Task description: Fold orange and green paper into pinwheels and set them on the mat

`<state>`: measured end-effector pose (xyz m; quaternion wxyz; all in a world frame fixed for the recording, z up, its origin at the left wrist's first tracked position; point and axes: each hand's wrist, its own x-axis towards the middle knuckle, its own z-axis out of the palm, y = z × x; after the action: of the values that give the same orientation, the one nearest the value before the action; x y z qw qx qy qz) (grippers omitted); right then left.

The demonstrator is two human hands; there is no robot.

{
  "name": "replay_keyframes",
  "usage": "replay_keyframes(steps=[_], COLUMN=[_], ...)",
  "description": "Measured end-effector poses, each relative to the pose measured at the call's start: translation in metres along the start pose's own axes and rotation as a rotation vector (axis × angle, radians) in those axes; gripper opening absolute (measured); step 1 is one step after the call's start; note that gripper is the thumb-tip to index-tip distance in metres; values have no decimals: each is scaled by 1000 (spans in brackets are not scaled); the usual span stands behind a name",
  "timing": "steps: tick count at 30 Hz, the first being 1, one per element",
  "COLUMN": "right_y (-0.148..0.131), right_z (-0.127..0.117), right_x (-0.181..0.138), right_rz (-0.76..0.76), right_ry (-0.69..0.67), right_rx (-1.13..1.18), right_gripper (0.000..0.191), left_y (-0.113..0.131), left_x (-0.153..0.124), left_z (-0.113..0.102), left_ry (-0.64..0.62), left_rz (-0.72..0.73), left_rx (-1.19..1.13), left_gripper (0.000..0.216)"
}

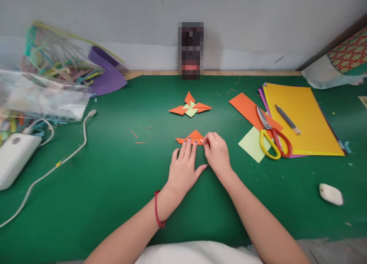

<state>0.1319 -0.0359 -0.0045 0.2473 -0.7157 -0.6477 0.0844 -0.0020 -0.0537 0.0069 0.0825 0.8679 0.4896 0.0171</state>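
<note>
A folded piece of orange paper (195,135) lies on the green tabletop in front of me, its peak pointing away. My left hand (185,161) lies flat across its near edge, fingertips pressing down on it and thumb stretched to the right. At the paper's right end, my right hand (216,151) pinches the corner between thumb and curled fingers. Just beyond stands a star-like paper piece made of orange points (204,107) around a light green centre (190,109).
At right, scissors (266,126) lie over an orange strip (242,107), a light green square (254,143) and yellow sheets (309,119) bearing a craft knife (287,120). A white case (330,194) sits nearer. Left are a cable (85,134), a power bank (17,157) and a plastic bag (65,97).
</note>
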Motion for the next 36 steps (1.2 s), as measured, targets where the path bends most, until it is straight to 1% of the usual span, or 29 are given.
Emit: replay_keyframes(steps=[4,7,8,10,12,17,19,22,26,28,31,33,36], right_y=[-2,-4,-4,-2,2,8,6,-2,-14,-20,-29,-34,-37], right_z=[1,3,4,8,12,19,17,12,6,3,0,2,14], right_x=[-1,-3,-4,-6,-7,-8,-8,-7,2,11,26,35,43], right_rz=[19,67,77,78,73,63,71,62,29,39,14,-8,-18], right_ry=[4,65,94,135,132,70,63,92,122,151,179,183,187], right_rx=[11,22,28,40,42,15,-8,-56,-42,41,205,247,254], right_gripper=[18,15,17,26,34,44,46,46,44,45,50,53,54], left_y=[-1,-3,-3,-4,-5,-5,-5,-6,-6,-6,-7,-7,-7], left_x=[1,1,1,1,1,1,1,1,1,1,1,1,2], left_z=[-1,-1,-1,0,1,0,0,-1,0,1,1,0,-1], left_ry=[0,15,22,37,48,48,43,41,55,56,49,46,51], left_rz=[-1,7,9,8,4,3,0,-1,-6,-5,-2,-3,-1], left_rx=[2,-5,-9,-19,-27,-33,-29,-28,-34,-40,-52,-62,-79], left_gripper=[65,64,64,64,64,62,63,63,61,61,61,61,60])
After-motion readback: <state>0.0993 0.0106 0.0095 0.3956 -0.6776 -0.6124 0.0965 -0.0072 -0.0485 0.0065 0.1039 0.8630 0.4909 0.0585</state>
